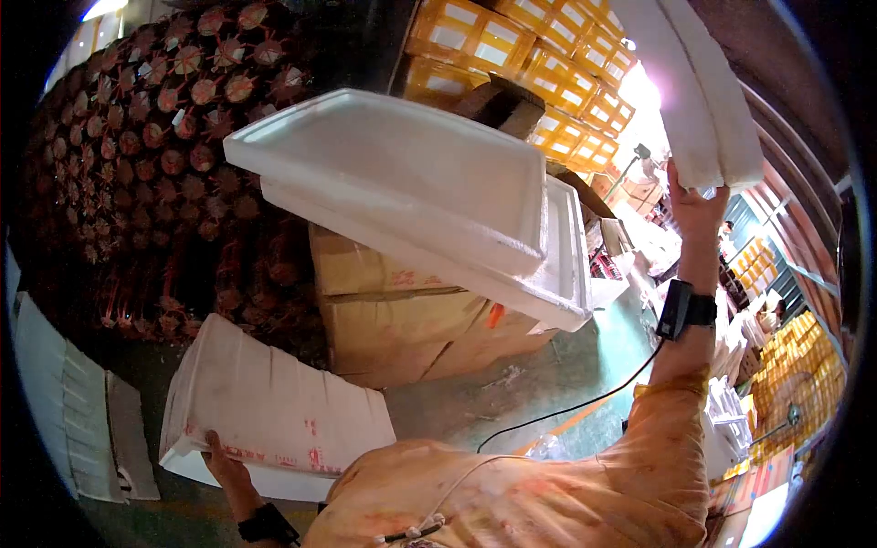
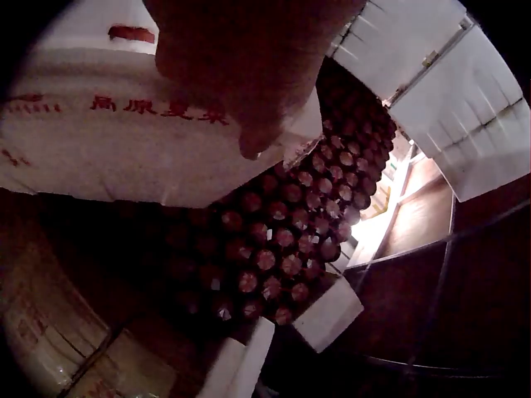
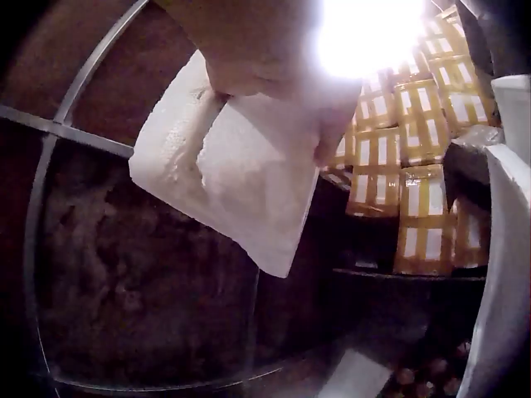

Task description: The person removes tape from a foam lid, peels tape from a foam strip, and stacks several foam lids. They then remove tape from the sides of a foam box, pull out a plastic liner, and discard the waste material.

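My left hand [image 1: 230, 472] grips the edge of a white foam box [image 1: 274, 402] with red printing, low at the left in the head view. In the left wrist view, one digit of that hand lies over the printed wall [image 2: 108, 141]; the others are mostly hidden. Raised high at the right, my right hand [image 1: 697, 203] holds the lower end of thick white foam pieces [image 1: 699, 91] that stand upright face to face. A seam between them shows in the right wrist view, with fingers on both sides of the foam end [image 3: 249, 166].
Two white foam lids [image 1: 393, 173] lie stacked askew on a brown carton [image 1: 393, 333] in front of me. Behind it rises a pile of dark bundles [image 1: 183, 119]. Yellow-taped boxes [image 1: 548, 64] are stacked at the back, and white foam pieces [image 1: 82, 420] stand far left.
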{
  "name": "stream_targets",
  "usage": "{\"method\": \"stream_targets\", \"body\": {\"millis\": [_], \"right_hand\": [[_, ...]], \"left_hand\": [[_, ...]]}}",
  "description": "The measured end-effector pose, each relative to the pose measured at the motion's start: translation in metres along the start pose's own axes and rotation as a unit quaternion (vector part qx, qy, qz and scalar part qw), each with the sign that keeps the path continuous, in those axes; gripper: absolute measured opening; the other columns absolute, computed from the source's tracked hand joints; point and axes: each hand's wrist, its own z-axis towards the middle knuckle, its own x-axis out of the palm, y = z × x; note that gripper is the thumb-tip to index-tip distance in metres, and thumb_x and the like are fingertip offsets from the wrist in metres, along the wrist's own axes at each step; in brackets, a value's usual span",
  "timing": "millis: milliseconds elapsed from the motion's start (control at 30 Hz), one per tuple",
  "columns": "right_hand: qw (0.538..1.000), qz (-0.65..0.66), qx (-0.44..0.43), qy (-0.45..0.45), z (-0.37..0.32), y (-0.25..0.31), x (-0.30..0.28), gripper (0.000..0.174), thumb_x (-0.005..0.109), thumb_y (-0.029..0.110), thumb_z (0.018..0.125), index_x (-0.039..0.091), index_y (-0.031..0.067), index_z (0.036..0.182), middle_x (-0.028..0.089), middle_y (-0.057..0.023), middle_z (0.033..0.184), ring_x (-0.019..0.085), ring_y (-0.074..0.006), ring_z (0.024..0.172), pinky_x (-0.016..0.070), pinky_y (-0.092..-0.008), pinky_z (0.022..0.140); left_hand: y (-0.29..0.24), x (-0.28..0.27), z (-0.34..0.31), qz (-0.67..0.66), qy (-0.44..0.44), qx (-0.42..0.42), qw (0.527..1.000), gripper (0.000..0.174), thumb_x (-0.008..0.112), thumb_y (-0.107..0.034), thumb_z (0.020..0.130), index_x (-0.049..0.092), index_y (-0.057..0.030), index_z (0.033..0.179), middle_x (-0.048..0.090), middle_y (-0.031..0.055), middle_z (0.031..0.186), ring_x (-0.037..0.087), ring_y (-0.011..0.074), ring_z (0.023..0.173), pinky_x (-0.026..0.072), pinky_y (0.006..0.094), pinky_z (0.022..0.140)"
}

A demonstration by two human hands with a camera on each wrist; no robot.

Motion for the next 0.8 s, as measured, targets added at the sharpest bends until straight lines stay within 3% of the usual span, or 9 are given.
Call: {"method": "stream_targets", "body": {"millis": [167,300,400,467,500,600,667,733,800], "right_hand": [[0.991,-0.119,-0.053,0.033,-0.028,0.012,-0.009,0.05,0.052,0.037,0.082,0.044,0.0026,0.116,0.049,-0.0176,0.112,0.05,-0.0333,0.102,0.0491,-0.0409,0.084],[0.986,-0.156,0.003,0.055,-0.049,0.004,-0.038,0.042,0.048,0.035,0.083,0.049,0.0053,0.113,0.055,-0.0156,0.108,0.056,-0.0319,0.095,0.0542,-0.0382,0.073],[0.982,-0.14,0.111,0.057,-0.07,-0.013,-0.073,0.047,0.046,0.042,0.083,0.049,0.0082,0.115,0.055,-0.0139,0.112,0.056,-0.0308,0.099,0.0519,-0.0416,0.078],[0.982,-0.159,0.103,-0.009,-0.099,-0.04,-0.071,0.049,0.047,0.044,0.083,0.048,0.0089,0.118,0.053,-0.0101,0.116,0.054,-0.0274,0.104,0.0478,-0.0456,0.083],[0.957,-0.274,0.049,0.081,-0.097,-0.05,-0.106,0.049,0.046,0.043,0.084,0.046,0.0096,0.12,0.052,-0.009,0.119,0.052,-0.0261,0.107,0.0449,-0.0456,0.086],[0.953,-0.201,0.129,0.189,-0.117,-0.083,-0.118,0.049,0.051,0.034,0.085,0.041,0.0049,0.123,0.048,-0.0106,0.121,0.048,-0.0268,0.108,0.0401,-0.0406,0.091],[0.923,-0.312,0.086,0.209,-0.118,-0.107,-0.124,0.047,0.05,0.032,0.086,0.04,0.0038,0.123,0.049,-0.0109,0.118,0.049,-0.0255,0.106,0.0426,-0.0399,0.089],[0.867,-0.394,0.028,0.304,-0.12,-0.117,-0.102,0.047,0.047,0.033,0.087,0.04,0.0033,0.122,0.049,-0.011,0.117,0.049,-0.0249,0.106,0.0436,-0.04,0.087],[0.882,-0.351,0.078,0.304,-0.116,-0.121,-0.087,0.046,0.045,0.034,0.088,0.041,0.0033,0.122,0.049,-0.011,0.116,0.05,-0.0246,0.105,0.0444,-0.0399,0.087]], "left_hand": [[-0.009,0.016,-0.012,-0.017,0.007,-0.044,0.999,0.054,0.059,-0.023,0.083,0.035,-0.0012,0.127,0.046,0.0134,0.12,0.047,0.0262,0.105,0.0418,0.039,0.086],[-0.004,0.018,-0.007,0.0,-0.013,-0.037,0.999,0.056,0.06,-0.024,0.083,0.033,-0.0018,0.127,0.045,0.0134,0.12,0.047,0.0268,0.105,0.0423,0.0392,0.085],[0.004,0.004,0.006,0.029,-0.009,-0.061,0.998,0.057,0.059,-0.025,0.083,0.033,-0.0014,0.127,0.044,0.0134,0.121,0.047,0.0272,0.106,0.0423,0.0395,0.085],[0.004,0.003,0.007,0.026,-0.001,-0.064,0.998,0.058,0.059,-0.026,0.083,0.032,-0.001,0.127,0.044,0.0136,0.121,0.047,0.0273,0.107,0.0424,0.0394,0.085],[0.002,0.01,0.004,0.014,0.001,-0.056,0.998,0.058,0.059,-0.027,0.083,0.032,-0.0007,0.127,0.044,0.0136,0.121,0.047,0.0273,0.107,0.0424,0.0392,0.085],[-0.003,0.012,-0.001,0.015,0.015,-0.044,0.999,0.06,0.06,-0.028,0.082,0.031,-0.0013,0.127,0.044,0.0144,0.12,0.047,0.0275,0.106,0.0432,0.0386,0.082],[0.002,-0.003,0.008,0.03,0.032,-0.058,0.997,0.06,0.06,-0.028,0.082,0.032,-0.0016,0.127,0.047,0.0139,0.116,0.051,0.0262,0.1,0.0455,0.037,0.077],[0.0,-0.01,0.007,0.049,0.02,-0.07,0.996,0.058,0.06,-0.028,0.082,0.032,-0.0021,0.126,0.05,0.0118,0.109,0.053,0.0224,0.09,0.0465,0.0341,0.07],[-0.007,-0.01,0.003,0.055,-0.001,-0.087,0.995,0.056,0.06,-0.027,0.082,0.034,-0.0025,0.125,0.052,0.0094,0.101,0.053,0.0186,0.081,0.0461,0.0315,0.063]]}}
